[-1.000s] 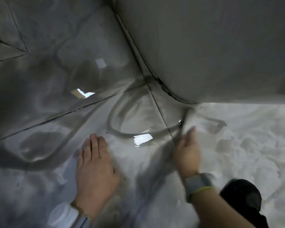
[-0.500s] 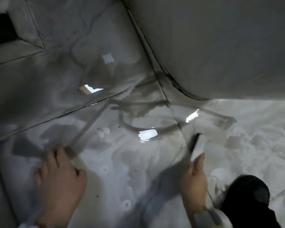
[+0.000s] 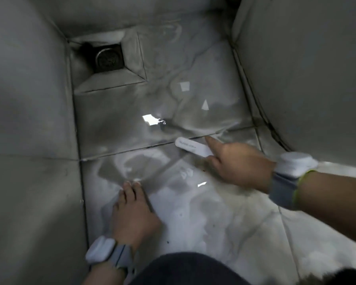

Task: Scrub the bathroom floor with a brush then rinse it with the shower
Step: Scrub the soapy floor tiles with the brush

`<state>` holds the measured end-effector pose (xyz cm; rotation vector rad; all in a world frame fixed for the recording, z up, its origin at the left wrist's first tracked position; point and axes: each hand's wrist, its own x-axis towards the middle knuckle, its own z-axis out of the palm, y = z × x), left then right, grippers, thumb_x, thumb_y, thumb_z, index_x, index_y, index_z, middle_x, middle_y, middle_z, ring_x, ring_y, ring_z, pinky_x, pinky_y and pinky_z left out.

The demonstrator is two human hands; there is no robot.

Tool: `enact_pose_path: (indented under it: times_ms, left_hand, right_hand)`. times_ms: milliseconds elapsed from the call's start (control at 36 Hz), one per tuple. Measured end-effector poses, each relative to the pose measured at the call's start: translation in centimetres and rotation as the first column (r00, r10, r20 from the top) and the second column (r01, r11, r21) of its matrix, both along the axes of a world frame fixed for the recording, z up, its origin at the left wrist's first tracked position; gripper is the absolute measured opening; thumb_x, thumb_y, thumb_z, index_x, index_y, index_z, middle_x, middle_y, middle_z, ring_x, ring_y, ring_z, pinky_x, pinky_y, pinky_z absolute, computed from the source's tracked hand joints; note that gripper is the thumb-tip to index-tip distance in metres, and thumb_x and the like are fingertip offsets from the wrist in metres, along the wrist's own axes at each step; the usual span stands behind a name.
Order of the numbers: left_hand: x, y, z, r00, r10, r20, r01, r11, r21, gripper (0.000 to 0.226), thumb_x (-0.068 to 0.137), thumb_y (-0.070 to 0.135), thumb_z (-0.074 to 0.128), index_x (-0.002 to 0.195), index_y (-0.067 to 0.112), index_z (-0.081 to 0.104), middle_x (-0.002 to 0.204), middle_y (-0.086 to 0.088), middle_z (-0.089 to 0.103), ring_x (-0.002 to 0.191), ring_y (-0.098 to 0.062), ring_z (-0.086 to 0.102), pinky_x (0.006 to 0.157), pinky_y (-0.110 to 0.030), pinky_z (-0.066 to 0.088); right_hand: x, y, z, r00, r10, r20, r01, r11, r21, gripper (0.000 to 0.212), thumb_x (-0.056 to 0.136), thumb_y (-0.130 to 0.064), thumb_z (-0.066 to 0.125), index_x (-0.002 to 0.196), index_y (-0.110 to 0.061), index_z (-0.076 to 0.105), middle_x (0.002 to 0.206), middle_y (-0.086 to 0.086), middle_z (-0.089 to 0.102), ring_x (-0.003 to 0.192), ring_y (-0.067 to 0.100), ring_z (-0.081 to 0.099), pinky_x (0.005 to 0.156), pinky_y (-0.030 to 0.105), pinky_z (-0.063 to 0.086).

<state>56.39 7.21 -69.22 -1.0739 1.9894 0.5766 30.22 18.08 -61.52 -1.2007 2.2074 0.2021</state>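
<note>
Gripping the brush (image 3: 193,146) on the soapy floor (image 3: 193,212) near a grout line, the right hand (image 3: 237,163) could skid; the left hand (image 3: 132,212), flat and braced, may slip on foam.

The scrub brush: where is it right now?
In the head view, the white scrub brush sits right of centre in the right hand, its head lying on the wet floor's grout line.

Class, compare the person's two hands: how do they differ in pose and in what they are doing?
The right hand grips a white brush on the grout line; the left hand holds nothing. The left hand lies flat, fingers straight, on the soapy floor; the right hand's fingers curl round the brush. Both wear grey wristbands.
</note>
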Motion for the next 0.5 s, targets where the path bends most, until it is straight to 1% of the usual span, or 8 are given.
enact_pose_path:
  times_ms: [56, 83, 167, 250, 306, 361, 417, 500]
  left_hand:
    - [0.3, -0.2, 0.1, 1.0, 0.014, -0.003, -0.014, 1.0, 0.025, 0.1, 0.091, 0.04, 0.053, 0.161, 0.01, -0.011, 0.169, -0.016, -0.018, 0.157, -0.035, -0.004, 0.126, -0.049, 0.012]
    - [0.2, -0.4, 0.0, 1.0, 0.02, -0.006, -0.02, 0.999, 0.037, 0.098, 0.091, 0.038, 0.051, 0.161, 0.011, -0.012, 0.169, -0.016, -0.018, 0.157, -0.035, -0.004, 0.126, -0.051, 0.011]
    - [0.0, -0.7, 0.0, 0.999, 0.041, 0.006, -0.042, 0.996, 0.075, 0.096, 0.092, 0.039, 0.048, 0.161, 0.01, -0.011, 0.169, -0.016, -0.017, 0.157, -0.035, -0.004, 0.126, -0.052, 0.011]
    - [-0.5, -1.5, 0.0, 0.998, 0.057, 0.034, -0.06, 0.992, 0.109, 0.1, 0.091, 0.043, 0.052, 0.162, 0.01, -0.01, 0.169, -0.016, -0.015, 0.157, -0.035, -0.002, 0.126, -0.048, 0.012]
    - [-0.8, -1.7, 0.2, 0.997, 0.06, 0.049, -0.065, 0.993, 0.096, 0.101, 0.09, 0.044, 0.053, 0.162, 0.011, -0.01, 0.17, -0.015, -0.015, 0.157, -0.033, -0.001, 0.127, -0.046, 0.012]
    - [-0.9, -1.9, 0.6, 0.997, 0.056, 0.059, -0.063, 0.99, 0.125, 0.098, 0.092, 0.043, 0.051, 0.162, 0.011, -0.01, 0.17, -0.014, -0.016, 0.158, -0.032, -0.002, 0.127, -0.045, 0.012]
    - [-0.9, -2.4, 1.2, 0.996, 0.057, 0.066, -0.068, 0.983, 0.169, 0.092, 0.094, 0.038, 0.048, 0.163, 0.012, -0.008, 0.169, -0.014, -0.018, 0.158, -0.032, -0.003, 0.127, -0.044, 0.013]
    - [-0.9, -3.5, 1.6, 0.995, 0.079, 0.062, -0.092, 0.969, 0.23, 0.09, 0.093, 0.033, 0.046, 0.163, 0.013, -0.006, 0.169, -0.013, -0.02, 0.158, -0.031, -0.002, 0.127, -0.042, 0.015]
  right_hand:
    - [-1.2, 0.7, 2.6, 0.993, 0.109, -0.035, -0.108, 0.994, 0.033, 0.043, 0.1, -0.051, 0.038, 0.137, -0.029, 0.04, 0.117, 0.011, 0.068, 0.104, 0.035, 0.065, 0.074, 0.037, 0.047]
    - [-1.9, 1.0, 3.7, 0.99, 0.135, -0.034, -0.133, 0.989, 0.061, 0.041, 0.1, -0.051, 0.038, 0.133, -0.027, 0.043, 0.115, 0.009, 0.069, 0.102, 0.034, 0.065, 0.073, 0.036, 0.046]
    - [-3.5, 1.5, 5.4, 0.98, 0.197, -0.035, -0.195, 0.978, 0.068, 0.04, 0.099, -0.05, 0.04, 0.13, -0.027, 0.049, 0.112, 0.004, 0.07, 0.101, 0.031, 0.066, 0.081, 0.039, 0.053]
    - [-4.2, 1.2, 5.0, 0.976, 0.216, -0.003, -0.215, 0.975, 0.058, 0.04, 0.099, -0.052, 0.042, 0.13, -0.029, 0.05, 0.116, 0.0, 0.069, 0.105, 0.027, 0.065, 0.086, 0.039, 0.052]
    - [-4.0, 0.2, 3.7, 0.963, 0.269, -0.019, -0.269, 0.963, 0.026, 0.04, 0.099, -0.055, 0.04, 0.131, -0.031, 0.049, 0.118, -0.003, 0.068, 0.106, 0.024, 0.065, 0.083, 0.036, 0.052]
    - [-3.2, -0.6, 1.4, 0.951, 0.306, -0.031, -0.307, 0.951, -0.032, 0.042, 0.098, -0.057, 0.038, 0.132, -0.034, 0.046, 0.116, -0.002, 0.069, 0.102, 0.025, 0.066, 0.08, 0.036, 0.053]
    - [-2.0, -1.4, -1.6, 0.936, 0.351, -0.024, -0.352, 0.93, -0.103, 0.048, 0.098, -0.059, 0.037, 0.141, -0.038, 0.039, 0.116, 0.001, 0.07, 0.099, 0.028, 0.067, 0.078, 0.038, 0.054]
    - [0.5, -1.8, -5.1, 0.864, 0.501, 0.054, -0.488, 0.859, -0.153, 0.056, 0.102, -0.059, 0.033, 0.155, -0.042, 0.024, 0.124, -0.002, 0.066, 0.103, 0.027, 0.065, 0.078, 0.036, 0.047]
